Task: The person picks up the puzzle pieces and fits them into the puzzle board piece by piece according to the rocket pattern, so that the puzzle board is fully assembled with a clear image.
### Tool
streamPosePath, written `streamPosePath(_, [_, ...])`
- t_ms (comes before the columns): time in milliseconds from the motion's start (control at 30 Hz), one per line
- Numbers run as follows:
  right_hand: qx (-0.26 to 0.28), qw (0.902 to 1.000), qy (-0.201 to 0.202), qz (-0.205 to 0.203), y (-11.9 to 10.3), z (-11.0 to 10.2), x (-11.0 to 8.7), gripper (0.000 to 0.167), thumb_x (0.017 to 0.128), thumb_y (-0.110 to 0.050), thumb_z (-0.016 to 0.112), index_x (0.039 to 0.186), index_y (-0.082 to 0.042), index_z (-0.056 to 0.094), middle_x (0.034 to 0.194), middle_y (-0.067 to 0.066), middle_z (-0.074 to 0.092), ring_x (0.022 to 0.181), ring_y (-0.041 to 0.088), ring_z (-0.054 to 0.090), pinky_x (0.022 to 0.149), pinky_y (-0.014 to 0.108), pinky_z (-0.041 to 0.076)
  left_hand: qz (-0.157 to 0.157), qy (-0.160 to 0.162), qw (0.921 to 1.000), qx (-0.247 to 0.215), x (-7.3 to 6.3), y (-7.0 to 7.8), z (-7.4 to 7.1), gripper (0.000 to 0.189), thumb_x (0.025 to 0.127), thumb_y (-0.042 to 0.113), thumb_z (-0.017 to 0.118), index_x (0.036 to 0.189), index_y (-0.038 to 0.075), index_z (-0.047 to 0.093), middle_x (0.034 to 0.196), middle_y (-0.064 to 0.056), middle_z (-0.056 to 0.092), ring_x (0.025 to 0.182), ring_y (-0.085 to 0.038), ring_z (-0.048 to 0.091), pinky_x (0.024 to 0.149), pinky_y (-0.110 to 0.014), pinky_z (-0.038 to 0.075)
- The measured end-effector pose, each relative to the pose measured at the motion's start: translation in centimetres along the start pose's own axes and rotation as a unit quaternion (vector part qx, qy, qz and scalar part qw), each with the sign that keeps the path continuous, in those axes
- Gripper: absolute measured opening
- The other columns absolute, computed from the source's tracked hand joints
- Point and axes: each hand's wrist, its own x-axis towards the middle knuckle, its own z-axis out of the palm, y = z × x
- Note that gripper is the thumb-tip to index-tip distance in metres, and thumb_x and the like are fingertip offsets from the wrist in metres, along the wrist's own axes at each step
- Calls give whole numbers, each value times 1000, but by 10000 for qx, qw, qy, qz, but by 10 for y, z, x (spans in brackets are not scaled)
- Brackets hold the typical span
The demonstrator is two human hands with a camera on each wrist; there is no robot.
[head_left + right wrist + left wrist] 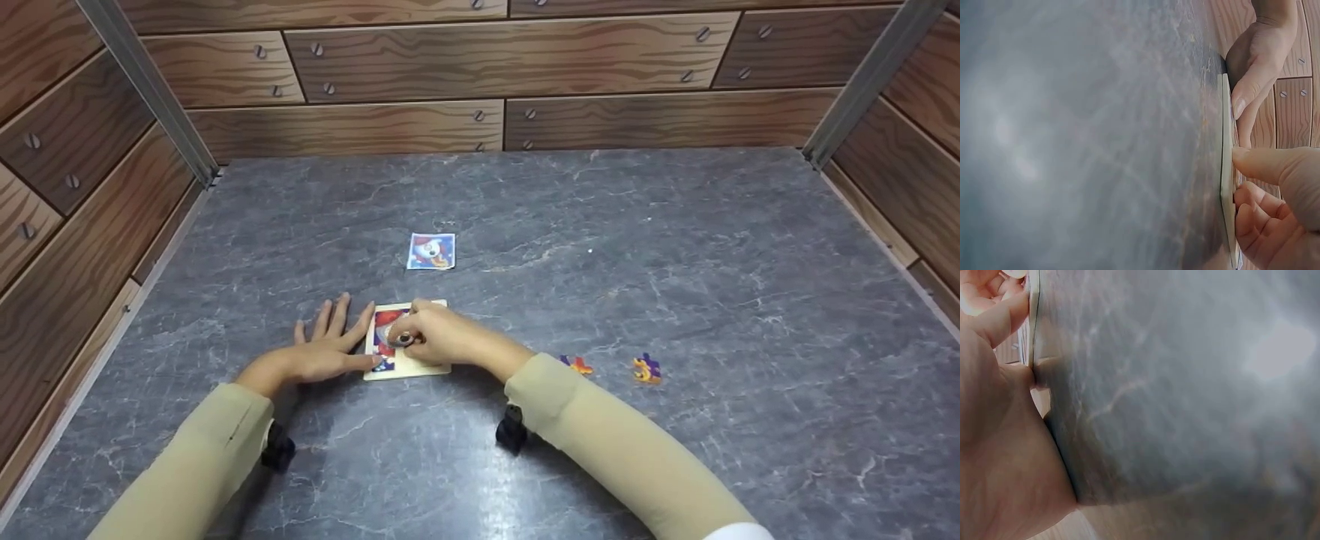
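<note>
A small cream jigsaw puzzle tray (424, 370) lies flat on the table, its left part filled with red, blue and white picture pieces. My left hand (322, 356) lies spread at the tray's left side, thumb and index finger at its edge. Over the middle of the tray, my right hand (442, 334) has its fingers curled and pinches a puzzle piece (405, 339) between thumb and fingers, low against the picture. Thumb (1258, 162) and fingertips meet the tray surface in the right wrist view. The hand covers much of the tray.
Behind the tray lies a small square picture card (432, 251) with a cartoon dog. Two loose puzzle pieces are on the table to the right: an orange-red one (577, 365) partly behind the right sleeve and an orange-purple one (646, 369). Wood-patterned walls (510, 60) enclose the table.
</note>
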Motion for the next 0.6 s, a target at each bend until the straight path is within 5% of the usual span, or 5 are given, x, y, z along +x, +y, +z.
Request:
streamPosePath(167, [2,9994,41,-338,1,-1,-1,23,82,-5,68,103,-9,73,93,10,55,81,15,46,69,24,40,-7,16,10000,2,1,1,0,91,86,66,42,150,23,-7,148,-15,-30,131,-36,-31,93,-65,-20])
streamPosePath(400, [868,9961,115,-48,0,-13,-11,35,85,-5,65,120,-5,63,92,11,60,77,15,55,67,22,45,-9,-13,10000,36,0,1,-1,93,85,68,42,150,23,-8,148,-16,-30,131,-36,-30,92,-66,-21])
streamPosePath(600, [1316,9909,279,85,3,-29,-36,31,86,-9,65,116,0,63,92,9,65,79,17,59,72,24,48,141,8,9999,82,-2,-1,0,99,82,69,48,150,23,-8,148,-17,-29,132,-38,-29,93,-67,-19])
